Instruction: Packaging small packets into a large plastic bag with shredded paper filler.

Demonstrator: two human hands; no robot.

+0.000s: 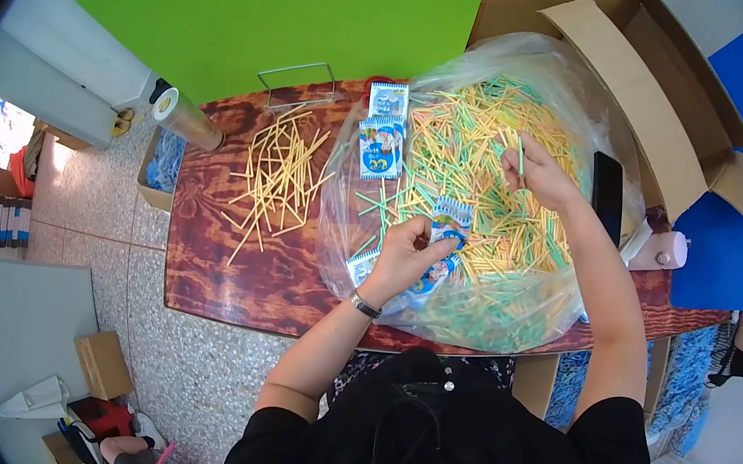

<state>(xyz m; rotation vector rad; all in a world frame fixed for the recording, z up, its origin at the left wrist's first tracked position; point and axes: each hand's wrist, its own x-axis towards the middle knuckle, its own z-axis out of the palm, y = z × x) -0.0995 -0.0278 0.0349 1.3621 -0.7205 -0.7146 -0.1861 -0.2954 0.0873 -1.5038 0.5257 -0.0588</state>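
Left hand (pixel 410 255): thumb and fingers pinching a small flat packet (pixel 452 215), glossy blue film with zigzag-cut ends, over the near part of the stick heap. Right hand (pixel 537 172): raised above the far right of the heap, fingertips drawn together on what I read as one slim green stick (pixel 522 155). Stick heap (pixel 460 145): thin, straight, matte, in yellow, green and pale pink, jumbled on a bag (pixel 534 54) of clear, crinkled plastic. Two more packets (pixel 380 148): flat, shiny, overlapping, left of the heap. Loose yellow sticks (pixel 279 176): criss-crossed farther left, directly on the table (pixel 221 287), glossy red-brown with dark grain. At right, I log a black, smooth, oblong slab (pixel 606 199) and an open cardboard box (pixel 638 89), flaps splayed.
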